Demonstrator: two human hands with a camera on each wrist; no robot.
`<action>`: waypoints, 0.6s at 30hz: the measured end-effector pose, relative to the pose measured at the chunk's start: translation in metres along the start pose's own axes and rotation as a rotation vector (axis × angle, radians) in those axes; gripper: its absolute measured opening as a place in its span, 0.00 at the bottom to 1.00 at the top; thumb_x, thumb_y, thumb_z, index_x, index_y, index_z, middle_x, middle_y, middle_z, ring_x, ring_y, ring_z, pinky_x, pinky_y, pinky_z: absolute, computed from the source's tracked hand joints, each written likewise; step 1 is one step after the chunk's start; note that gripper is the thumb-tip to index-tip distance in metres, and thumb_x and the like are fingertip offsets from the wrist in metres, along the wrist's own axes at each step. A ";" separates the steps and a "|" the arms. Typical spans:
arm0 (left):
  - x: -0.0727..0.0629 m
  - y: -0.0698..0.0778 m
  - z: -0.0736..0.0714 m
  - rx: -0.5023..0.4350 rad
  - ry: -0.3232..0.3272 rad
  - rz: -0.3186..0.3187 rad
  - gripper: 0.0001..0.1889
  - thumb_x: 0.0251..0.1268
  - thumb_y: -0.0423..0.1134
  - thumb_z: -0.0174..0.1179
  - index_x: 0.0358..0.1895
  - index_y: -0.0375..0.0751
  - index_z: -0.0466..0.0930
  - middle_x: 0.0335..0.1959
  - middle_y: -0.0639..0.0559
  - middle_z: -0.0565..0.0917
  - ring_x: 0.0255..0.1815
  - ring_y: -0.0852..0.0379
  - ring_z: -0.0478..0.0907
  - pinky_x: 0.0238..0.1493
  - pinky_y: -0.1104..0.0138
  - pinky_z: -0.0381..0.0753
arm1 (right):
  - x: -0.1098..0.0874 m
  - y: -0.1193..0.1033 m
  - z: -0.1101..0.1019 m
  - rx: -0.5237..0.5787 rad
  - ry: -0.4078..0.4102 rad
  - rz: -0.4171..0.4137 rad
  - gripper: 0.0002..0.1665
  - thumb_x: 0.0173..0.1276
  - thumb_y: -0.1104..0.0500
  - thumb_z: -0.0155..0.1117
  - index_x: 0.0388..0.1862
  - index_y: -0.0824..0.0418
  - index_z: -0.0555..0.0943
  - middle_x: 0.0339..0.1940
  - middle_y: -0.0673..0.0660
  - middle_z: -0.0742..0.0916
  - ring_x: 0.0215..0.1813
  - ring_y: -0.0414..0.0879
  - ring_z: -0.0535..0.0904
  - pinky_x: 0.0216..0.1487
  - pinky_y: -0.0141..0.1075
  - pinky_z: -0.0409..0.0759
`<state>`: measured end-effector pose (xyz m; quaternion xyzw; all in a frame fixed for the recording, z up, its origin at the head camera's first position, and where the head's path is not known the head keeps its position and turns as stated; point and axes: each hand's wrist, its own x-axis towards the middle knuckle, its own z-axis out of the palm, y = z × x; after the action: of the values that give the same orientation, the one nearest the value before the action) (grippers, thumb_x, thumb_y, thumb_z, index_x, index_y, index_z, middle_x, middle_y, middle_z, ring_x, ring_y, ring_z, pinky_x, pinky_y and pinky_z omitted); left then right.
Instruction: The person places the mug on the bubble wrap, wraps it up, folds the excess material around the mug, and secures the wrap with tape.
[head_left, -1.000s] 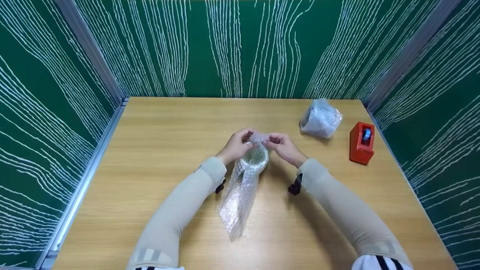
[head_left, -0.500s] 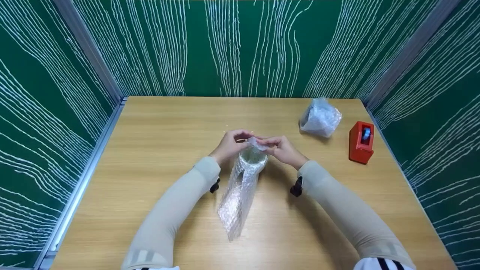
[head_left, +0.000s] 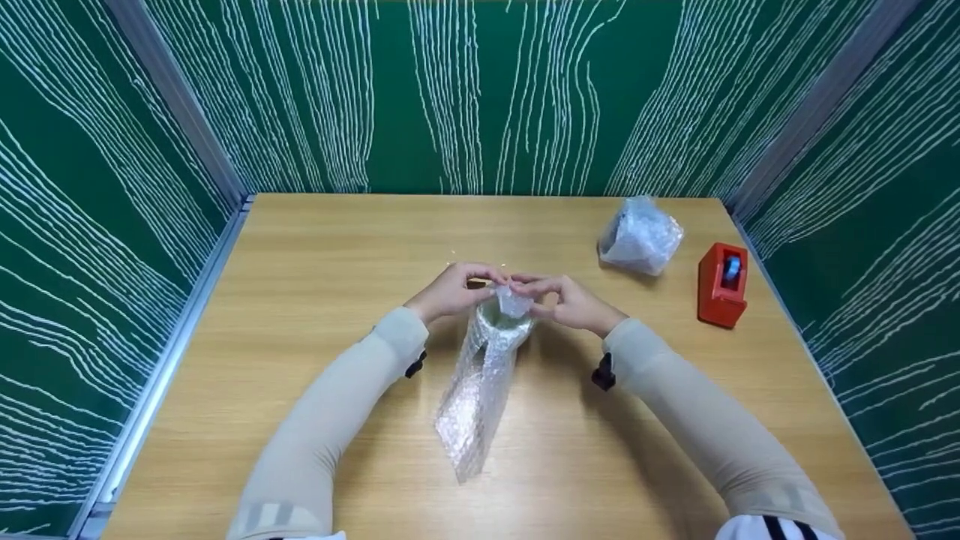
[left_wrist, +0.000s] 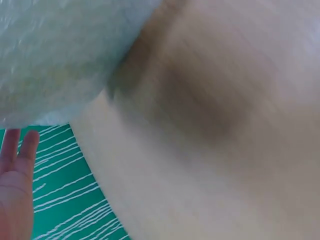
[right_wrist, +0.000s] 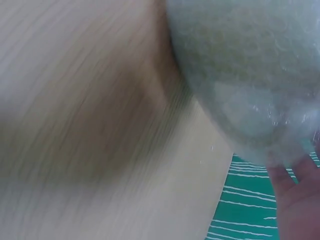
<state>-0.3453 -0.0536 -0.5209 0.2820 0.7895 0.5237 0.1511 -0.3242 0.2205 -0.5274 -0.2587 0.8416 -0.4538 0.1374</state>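
Mid-table in the head view, a sheet of clear bubble wrap is rolled around something pale green, its loose tail trailing towards the person. At the far end of the roll, the left hand pinches the wrap's edge from the left. Opposite it, the right hand holds a flap of the same edge between thumb and fingers, the two hands' fingertips nearly meeting. That flap lies over part of the roll's round opening. Up close, the wrap fills a top corner of both wrist views, with fingertips of the right hand right at its edge.
A second bubble-wrapped bundle stands at the back right of the wooden table. Right of it is a red tape dispenser with a blue roll. Green panels with white lines enclose the back and sides.
The flap at the far end has been folded down towards the person, over the opening. Both hands have tilted inward, and their wrists have spread slightly apart. The trailing tail has barely moved.
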 end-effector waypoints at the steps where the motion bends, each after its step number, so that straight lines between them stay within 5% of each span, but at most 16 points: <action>1: -0.001 0.002 -0.001 0.047 -0.014 0.001 0.12 0.82 0.32 0.58 0.57 0.39 0.89 0.72 0.44 0.84 0.76 0.42 0.78 0.81 0.46 0.75 | -0.002 0.000 -0.001 -0.022 -0.009 -0.005 0.29 0.72 0.54 0.77 0.71 0.53 0.84 0.84 0.57 0.74 0.87 0.63 0.65 0.86 0.69 0.56; 9: -0.012 0.013 -0.010 0.398 -0.153 0.016 0.17 0.83 0.42 0.56 0.67 0.49 0.85 0.79 0.51 0.78 0.81 0.45 0.73 0.85 0.47 0.69 | -0.011 -0.002 -0.003 -0.175 -0.074 -0.071 0.44 0.63 0.47 0.85 0.77 0.49 0.80 0.88 0.57 0.69 0.88 0.64 0.61 0.86 0.70 0.55; 18: -0.022 0.009 -0.013 0.421 -0.245 0.093 0.35 0.73 0.46 0.67 0.82 0.57 0.71 0.84 0.56 0.71 0.87 0.49 0.65 0.87 0.44 0.61 | -0.016 -0.003 0.000 -0.335 -0.040 -0.181 0.48 0.61 0.45 0.86 0.79 0.54 0.77 0.85 0.62 0.73 0.83 0.66 0.70 0.84 0.61 0.67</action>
<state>-0.3316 -0.0738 -0.5086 0.4049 0.8432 0.3158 0.1592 -0.3105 0.2281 -0.5249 -0.3616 0.8758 -0.3124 0.0676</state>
